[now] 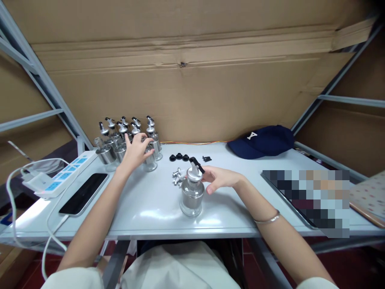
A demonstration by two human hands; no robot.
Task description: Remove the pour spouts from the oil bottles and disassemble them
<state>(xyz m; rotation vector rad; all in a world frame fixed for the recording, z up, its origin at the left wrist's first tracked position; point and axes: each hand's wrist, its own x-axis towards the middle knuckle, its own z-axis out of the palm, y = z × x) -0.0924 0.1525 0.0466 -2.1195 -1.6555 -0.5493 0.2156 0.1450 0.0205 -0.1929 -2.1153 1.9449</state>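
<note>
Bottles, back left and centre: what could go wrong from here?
1. Left hand reaches into tightly packed bottles; a nudge could topple several.
2. Right hand is only at the lid of the lone bottle; it could tip onto the metal parts beside it.

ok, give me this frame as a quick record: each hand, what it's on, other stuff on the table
left hand: fingers spread, on the bottle cluster, back left of the table
right hand: fingertips at the spout cap of the single bottle, centre; grip unclear
loose parts: black rings behind the single bottle, metal pieces just left of its cap
left edge: phone, power strip
back right: navy cap
</note>
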